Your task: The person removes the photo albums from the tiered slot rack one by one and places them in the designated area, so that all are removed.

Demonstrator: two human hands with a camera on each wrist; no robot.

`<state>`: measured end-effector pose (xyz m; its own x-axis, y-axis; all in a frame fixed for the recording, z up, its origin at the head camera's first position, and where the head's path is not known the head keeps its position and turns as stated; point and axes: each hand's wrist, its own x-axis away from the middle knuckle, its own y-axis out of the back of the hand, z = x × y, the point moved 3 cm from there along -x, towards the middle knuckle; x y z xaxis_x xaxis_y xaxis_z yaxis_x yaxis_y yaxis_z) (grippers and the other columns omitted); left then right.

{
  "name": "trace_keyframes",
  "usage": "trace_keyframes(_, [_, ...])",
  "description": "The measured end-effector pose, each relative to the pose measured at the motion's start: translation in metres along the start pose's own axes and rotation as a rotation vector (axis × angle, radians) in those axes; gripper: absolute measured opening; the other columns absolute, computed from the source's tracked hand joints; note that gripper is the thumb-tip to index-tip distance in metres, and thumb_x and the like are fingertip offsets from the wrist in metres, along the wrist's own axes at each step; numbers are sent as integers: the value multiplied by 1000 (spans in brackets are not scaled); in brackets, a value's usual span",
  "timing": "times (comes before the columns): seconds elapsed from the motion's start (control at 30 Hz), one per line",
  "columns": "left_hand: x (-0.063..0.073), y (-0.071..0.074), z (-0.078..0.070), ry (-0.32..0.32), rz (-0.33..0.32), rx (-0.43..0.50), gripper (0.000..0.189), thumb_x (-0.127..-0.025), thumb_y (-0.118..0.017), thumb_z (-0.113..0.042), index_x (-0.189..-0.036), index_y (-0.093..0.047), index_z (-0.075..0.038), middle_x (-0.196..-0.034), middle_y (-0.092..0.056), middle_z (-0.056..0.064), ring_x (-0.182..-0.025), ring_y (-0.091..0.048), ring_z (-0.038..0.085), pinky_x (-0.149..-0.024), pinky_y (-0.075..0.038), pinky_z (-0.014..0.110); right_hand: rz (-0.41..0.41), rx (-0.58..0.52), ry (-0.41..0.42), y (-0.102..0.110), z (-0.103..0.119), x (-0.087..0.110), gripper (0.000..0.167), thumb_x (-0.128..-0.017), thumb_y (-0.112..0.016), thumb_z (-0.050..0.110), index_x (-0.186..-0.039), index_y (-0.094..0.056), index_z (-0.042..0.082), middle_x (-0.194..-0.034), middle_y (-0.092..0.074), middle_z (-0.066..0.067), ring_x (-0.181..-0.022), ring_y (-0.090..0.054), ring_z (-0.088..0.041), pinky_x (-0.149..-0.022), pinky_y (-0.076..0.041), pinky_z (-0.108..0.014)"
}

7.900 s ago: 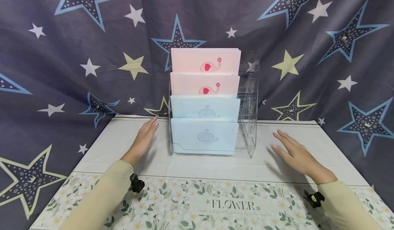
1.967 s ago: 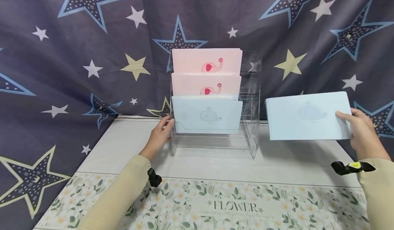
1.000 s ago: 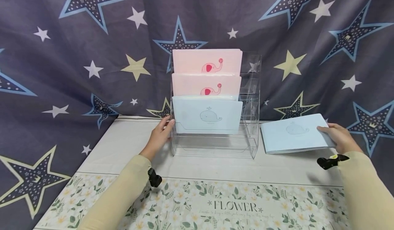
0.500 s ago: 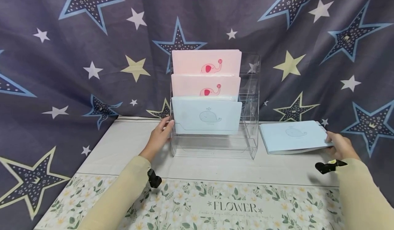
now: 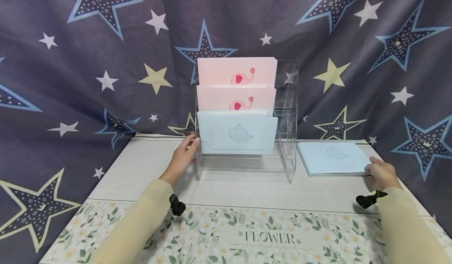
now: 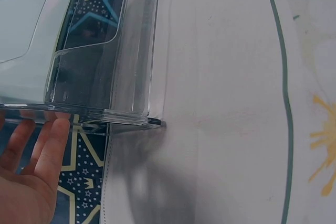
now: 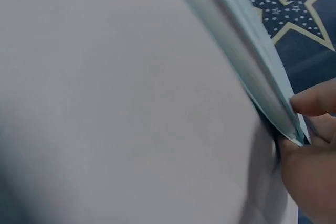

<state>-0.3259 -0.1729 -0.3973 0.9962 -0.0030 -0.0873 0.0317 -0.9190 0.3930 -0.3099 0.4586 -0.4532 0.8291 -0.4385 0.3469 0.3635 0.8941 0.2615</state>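
Head: right hand [image 5: 383, 174] at booklet [image 5: 330, 160] edge

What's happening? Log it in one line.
left hand: touching side of clear tiered rack | right hand: pinching edge of blue whale-print booklet beside rack

Head camera looks forward and down across the counter [image 5: 247, 193], clear rack [image 5: 243, 164] at twelve o'clock. Left wrist: close up, sharing that rack, at ten o'clock. Right wrist: close up, sharing the blue stack [image 5: 332, 160], at two o'clock.
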Motion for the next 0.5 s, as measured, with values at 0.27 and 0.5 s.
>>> trace_keyframes(0.27, [1,-2,-1,-2,-10,-17,64,-103,-42,-59,-155,-37,-21,-143,-46,15,-123,-51,33,-94,-56,45,-32,210,69,2,-1,3,75,-88,-45,1,-157,-16,-1,-157,-21,-33,-124,-39,-41,-66,-55,-29])
trace_keyframes(0.5, [0,-2,1,-4,-9,-22,65,-103,-41,-60,-155,-37,-21,-143,-46,15,-123,-51,33,-94,-56,44,-61,361,118,3,5,9,71,-86,-46,2,-153,-24,-8,-153,-26,-36,-122,-42,-43,-62,-53,-26])
